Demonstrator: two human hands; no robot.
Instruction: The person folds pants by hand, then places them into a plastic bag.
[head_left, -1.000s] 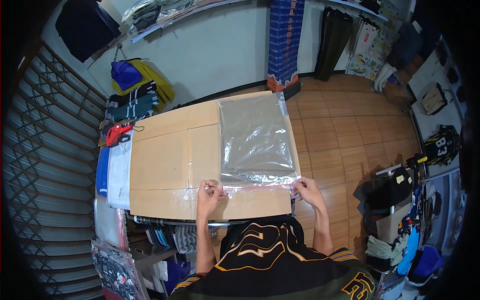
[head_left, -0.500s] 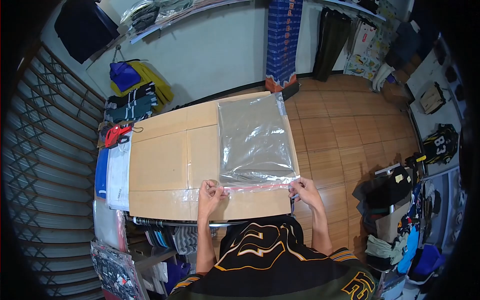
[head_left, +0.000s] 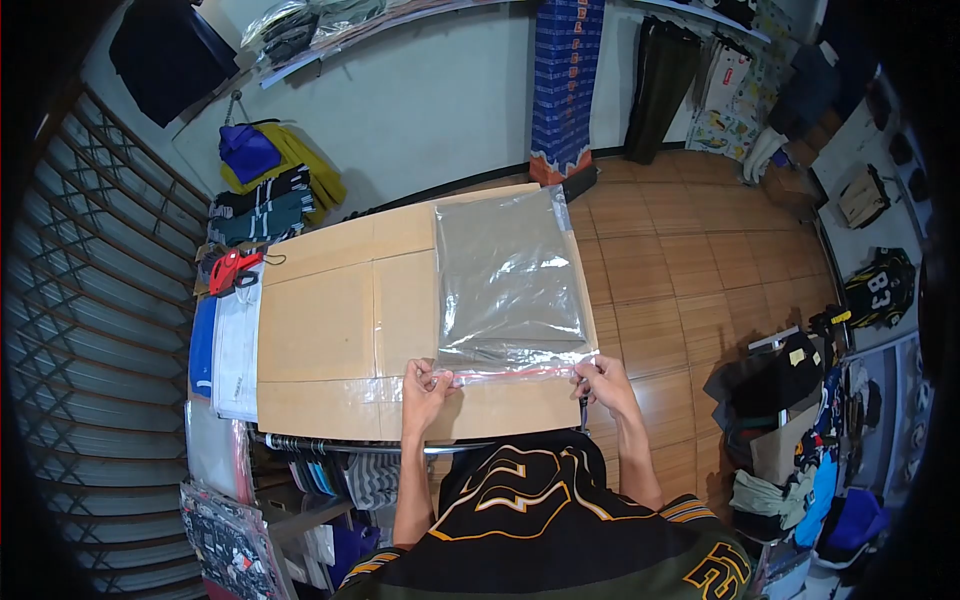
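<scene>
A clear plastic bag with a folded olive-grey garment inside lies flat on the cardboard-covered table. Along its near edge runs a red strip. My left hand pinches the left corner of that edge, fingers closed. At the right corner, my right hand grips the same edge between thumb and fingers. Something dark and thin hangs just below the right hand; I cannot make out what it is.
A red tape dispenser sits at the table's left end, beside white plastic packaging and a blue folded item. Hanging clothes are below the near edge. Wooden-look floor stretches right, toward piled clothing.
Both hands have shifted very slightly, the left a little to the right and the right a little to the left. The near edge of the bag appears slightly slacker.
</scene>
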